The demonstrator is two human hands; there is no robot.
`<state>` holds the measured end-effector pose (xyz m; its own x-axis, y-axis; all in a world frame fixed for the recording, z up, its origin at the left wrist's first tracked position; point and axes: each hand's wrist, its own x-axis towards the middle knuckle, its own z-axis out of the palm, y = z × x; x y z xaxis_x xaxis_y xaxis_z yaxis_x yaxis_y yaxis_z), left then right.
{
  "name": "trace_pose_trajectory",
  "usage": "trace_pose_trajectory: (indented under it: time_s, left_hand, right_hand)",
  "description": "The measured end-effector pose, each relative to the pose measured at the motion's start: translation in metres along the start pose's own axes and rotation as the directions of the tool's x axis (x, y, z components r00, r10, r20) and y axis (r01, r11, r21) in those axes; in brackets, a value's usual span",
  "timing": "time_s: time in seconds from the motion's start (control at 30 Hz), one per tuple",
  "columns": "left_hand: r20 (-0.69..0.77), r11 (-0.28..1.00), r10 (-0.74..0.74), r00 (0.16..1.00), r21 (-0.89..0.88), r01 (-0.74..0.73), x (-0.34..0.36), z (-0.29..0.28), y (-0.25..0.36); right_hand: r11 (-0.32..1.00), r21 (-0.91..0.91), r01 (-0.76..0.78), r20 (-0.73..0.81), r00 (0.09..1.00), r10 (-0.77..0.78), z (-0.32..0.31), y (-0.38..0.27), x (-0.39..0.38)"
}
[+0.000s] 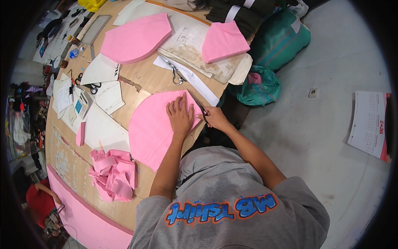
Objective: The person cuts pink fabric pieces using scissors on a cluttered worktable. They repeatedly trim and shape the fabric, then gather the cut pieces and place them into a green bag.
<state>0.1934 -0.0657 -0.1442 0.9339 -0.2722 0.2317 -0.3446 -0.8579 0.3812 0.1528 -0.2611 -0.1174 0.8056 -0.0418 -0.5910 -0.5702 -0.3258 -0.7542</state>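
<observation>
A pink fabric piece (150,120) with a curved left edge lies flat near the table's front edge. My left hand (180,117) rests on it with fingers spread, pressing it to the tabletop. In my right hand (216,118) is a pair of black-handled scissors (200,104), the fingers wrapped round the handles. The blades point away from me along the fabric's right edge; whether they are parted is hard to make out. Beyond them, silver scissors (175,71) lie beside a white strip (198,84).
Two more pink fabric pieces, one large (137,38) and one small (224,41), lie farther back. Crumpled pink scraps (112,174) sit left of my arm. White pattern pieces (104,126) and a calculator (81,105) are at left. Green bags (258,88) stand beyond the right edge. Another person's arm (49,193) shows lower left.
</observation>
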Motion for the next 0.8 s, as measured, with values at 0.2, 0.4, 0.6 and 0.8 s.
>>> trace_pose_trajectory:
  time_s: [0.2,0.4,0.6,0.8]
  left_hand:
    - [-0.008,0.992,-0.021,1.0,-0.123,0.02,0.001,-0.007,0.002]
    - [-0.155,0.969,-0.179,0.972,-0.196,0.147,-0.046,-0.034,-0.004]
    - [0.007,0.749,-0.513,0.858,-0.485,0.451,-0.18,-0.076,-0.001]
    - [0.323,-0.118,-0.919,0.227,-0.774,0.622,-0.231,-0.042,0.033]
  right_hand:
    - [0.995,0.031,-0.096,0.036,0.995,0.094,-0.021,0.0,-0.011]
    - [0.975,-0.21,0.075,-0.043,0.995,-0.086,-0.053,0.016,-0.017]
    - [0.815,-0.412,0.407,0.014,0.897,-0.441,-0.056,-0.005,0.073]
    - [0.677,-0.335,0.656,0.263,0.755,-0.601,-0.019,-0.069,0.131]
